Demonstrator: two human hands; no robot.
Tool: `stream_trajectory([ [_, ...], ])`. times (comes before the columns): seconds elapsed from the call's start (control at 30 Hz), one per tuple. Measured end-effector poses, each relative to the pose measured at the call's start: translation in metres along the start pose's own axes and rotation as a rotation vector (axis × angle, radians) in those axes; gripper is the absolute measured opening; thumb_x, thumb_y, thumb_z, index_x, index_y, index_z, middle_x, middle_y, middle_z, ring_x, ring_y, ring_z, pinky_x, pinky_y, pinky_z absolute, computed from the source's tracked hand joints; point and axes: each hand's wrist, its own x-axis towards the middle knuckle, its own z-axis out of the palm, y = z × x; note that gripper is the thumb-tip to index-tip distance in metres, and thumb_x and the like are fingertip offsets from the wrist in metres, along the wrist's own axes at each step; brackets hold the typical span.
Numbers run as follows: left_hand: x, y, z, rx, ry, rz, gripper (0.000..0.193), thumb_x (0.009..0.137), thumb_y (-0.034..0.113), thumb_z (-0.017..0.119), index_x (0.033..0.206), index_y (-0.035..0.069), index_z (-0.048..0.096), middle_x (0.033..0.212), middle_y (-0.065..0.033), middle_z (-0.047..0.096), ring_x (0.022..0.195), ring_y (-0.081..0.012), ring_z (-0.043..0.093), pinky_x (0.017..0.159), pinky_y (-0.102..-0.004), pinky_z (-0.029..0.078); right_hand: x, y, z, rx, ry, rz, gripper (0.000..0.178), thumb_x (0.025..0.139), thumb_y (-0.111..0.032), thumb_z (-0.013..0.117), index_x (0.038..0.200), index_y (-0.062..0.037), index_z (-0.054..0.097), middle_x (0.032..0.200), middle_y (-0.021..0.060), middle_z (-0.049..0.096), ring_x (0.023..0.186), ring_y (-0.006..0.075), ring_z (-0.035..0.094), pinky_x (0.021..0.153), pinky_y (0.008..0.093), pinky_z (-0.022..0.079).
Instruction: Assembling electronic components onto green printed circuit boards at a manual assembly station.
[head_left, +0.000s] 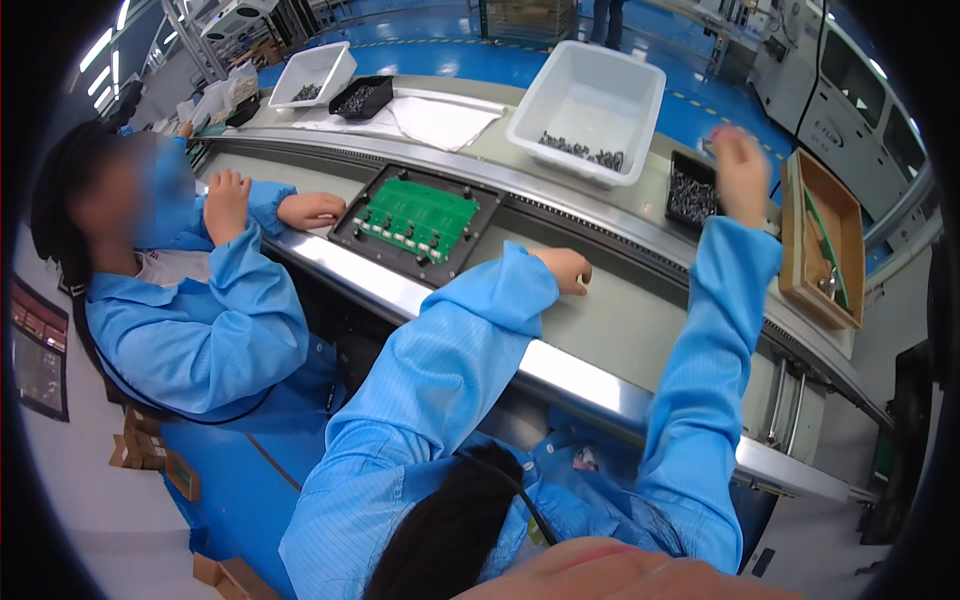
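My left hand point(566, 271) rests low over the conveyor, its fingers curled in; whatever they may hold is hidden. Just left of it, a green circuit board point(420, 212) with white and black parts along its near edge sits in a black carrier frame point(472, 238). My right hand point(742, 178) is raised at the far right beside a black tray point(690, 222) of small dark components. Motion smears its fingertips, so I cannot tell what is between them.
A large white bin point(520, 130) with dark components stands behind the line. To the right is a cardboard box point(845, 250) holding a green strip. At left a co-worker's hand point(312, 210) lies near the carrier. Beyond are another white bin point(345, 68) and a black tray point(385, 97).
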Motion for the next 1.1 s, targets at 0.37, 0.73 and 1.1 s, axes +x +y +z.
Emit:
stream_trajectory([
  [0.37, -0.001, 0.011, 0.009, -0.023, 0.061, 0.034, 0.032, 0.08, 0.028, 0.063, 0.108, 0.013, 0.065, 0.106, -0.0063, 0.065, 0.098, -0.0279, 0.061, 0.085, -0.0412, 0.049, 0.006, 0.149, 0.022, -0.83, -0.692, 0.143, 0.024, 0.076, -0.017, 0.065, 0.096, -0.0035, 0.067, 0.093, 0.0128, 0.067, 0.087, 0.0316, 0.062, 0.08, 0.0366, 0.05],
  [0.73, 0.003, 0.01, 0.009, 0.015, 0.06, 0.068, 0.033, 0.082, 0.029, 0.062, 0.111, 0.012, 0.063, 0.104, -0.0062, 0.065, 0.096, -0.0267, 0.061, 0.084, -0.0392, 0.049, 0.005, 0.155, 0.023, -0.863, -0.751, 0.111, 0.023, 0.075, -0.013, 0.068, 0.095, -0.0036, 0.066, 0.09, 0.012, 0.066, 0.082, 0.0294, 0.062, 0.077, 0.0357, 0.049],
  [1.1, -0.005, 0.012, 0.007, 0.052, 0.065, 0.077, 0.034, 0.084, 0.03, 0.06, 0.113, 0.011, 0.062, 0.104, -0.0061, 0.065, 0.095, -0.0261, 0.062, 0.083, -0.0383, 0.049, -0.004, 0.164, 0.018, -0.751, -0.528, 0.019, 0.016, 0.075, -0.012, 0.067, 0.088, -0.0031, 0.069, 0.079, 0.0104, 0.067, 0.073, 0.0271, 0.062, 0.072, 0.0356, 0.05],
])
